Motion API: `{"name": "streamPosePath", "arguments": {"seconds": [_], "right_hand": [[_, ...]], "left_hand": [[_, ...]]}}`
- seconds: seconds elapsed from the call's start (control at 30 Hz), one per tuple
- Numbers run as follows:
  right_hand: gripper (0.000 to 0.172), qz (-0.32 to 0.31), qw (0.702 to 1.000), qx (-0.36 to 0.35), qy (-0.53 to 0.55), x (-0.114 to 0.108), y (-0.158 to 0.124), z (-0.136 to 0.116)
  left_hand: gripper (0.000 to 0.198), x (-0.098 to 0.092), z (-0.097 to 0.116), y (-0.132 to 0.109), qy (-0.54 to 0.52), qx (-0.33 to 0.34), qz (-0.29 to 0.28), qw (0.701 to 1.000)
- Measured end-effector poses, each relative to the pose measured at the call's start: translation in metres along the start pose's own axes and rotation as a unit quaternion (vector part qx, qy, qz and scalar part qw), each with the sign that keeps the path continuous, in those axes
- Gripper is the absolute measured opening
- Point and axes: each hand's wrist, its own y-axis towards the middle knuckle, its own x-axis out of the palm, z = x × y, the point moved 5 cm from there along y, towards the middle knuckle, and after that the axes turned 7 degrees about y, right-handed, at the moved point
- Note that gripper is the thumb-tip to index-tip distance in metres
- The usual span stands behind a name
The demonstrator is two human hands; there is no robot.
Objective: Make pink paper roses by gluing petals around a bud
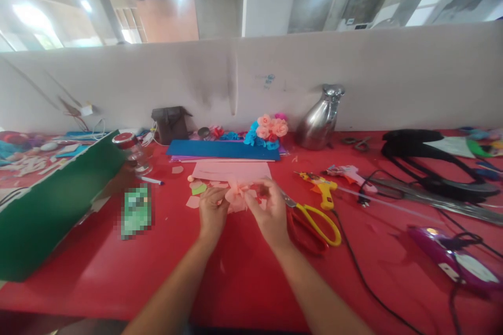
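Note:
Between my two hands is a pink paper flower (pixel 236 194), held above the red table. My left hand (pixel 212 210) pinches its left side with bent fingers. On the flower's right side, my right hand (pixel 271 212) grips it between thumb and fingers. Behind them lies a pink paper sheet (pixel 212 169), with small cut pink pieces (pixel 193 202) and a green piece (pixel 199 189) on the table around the flower. Scissors with a yellow and a red handle (pixel 328 227) rest just right of my right hand.
A yellow glue gun (pixel 324 188), a pink glue gun (pixel 351 174) and cords lie right. Blue paper (pixel 223 150), finished flowers (pixel 272 128) and a metal jug (pixel 320 118) stand behind. Left are a glass jar (pixel 135 154) and a green divider (pixel 58 209); a purple device (pixel 451 256) sits front right.

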Motion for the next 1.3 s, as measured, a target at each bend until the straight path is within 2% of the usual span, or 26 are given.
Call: {"name": "streamPosePath", "arguments": {"seconds": [0.1,0.2,0.27,0.37,0.63,0.77,0.9,1.13,1.3], "right_hand": [[0.023,0.017,0.997,-0.064,-0.051,-0.001,-0.003,-0.006],[0.015,-0.012,0.987,-0.122,-0.105,0.003,-0.007,-0.01],[0.01,-0.009,0.981,-0.141,-0.136,0.004,-0.009,-0.011],[0.013,-0.007,0.971,-0.174,-0.166,0.005,-0.012,-0.012],[0.022,-0.064,0.942,-0.243,-0.224,0.011,-0.018,-0.014],[0.028,-0.077,0.94,-0.239,-0.232,0.013,-0.02,-0.012],[0.026,-0.058,0.956,-0.221,-0.183,0.008,-0.018,-0.016],[0.012,0.01,0.989,-0.119,-0.092,-0.005,-0.007,-0.017],[0.012,0.005,0.995,-0.078,-0.063,-0.004,-0.002,-0.012]], "left_hand": [[0.021,0.001,0.001,-0.001,-0.003,-0.008,-0.009,1.0],[0.02,0.001,0.003,-0.001,-0.009,-0.011,-0.013,1.0],[0.02,0.002,0.004,-0.001,-0.012,-0.013,-0.014,1.0],[0.024,0.002,0.004,-0.001,-0.03,-0.021,-0.016,0.999],[0.024,0.005,-0.006,-0.003,-0.072,-0.069,-0.028,0.995],[0.019,0.006,-0.009,-0.005,-0.098,-0.082,-0.037,0.991],[0.013,0.007,-0.011,-0.004,-0.114,-0.104,-0.033,0.987],[0.015,0.009,-0.013,-0.004,-0.153,-0.123,-0.029,0.98],[0.017,0.011,-0.008,-0.004,-0.137,-0.091,-0.048,0.985]]}}
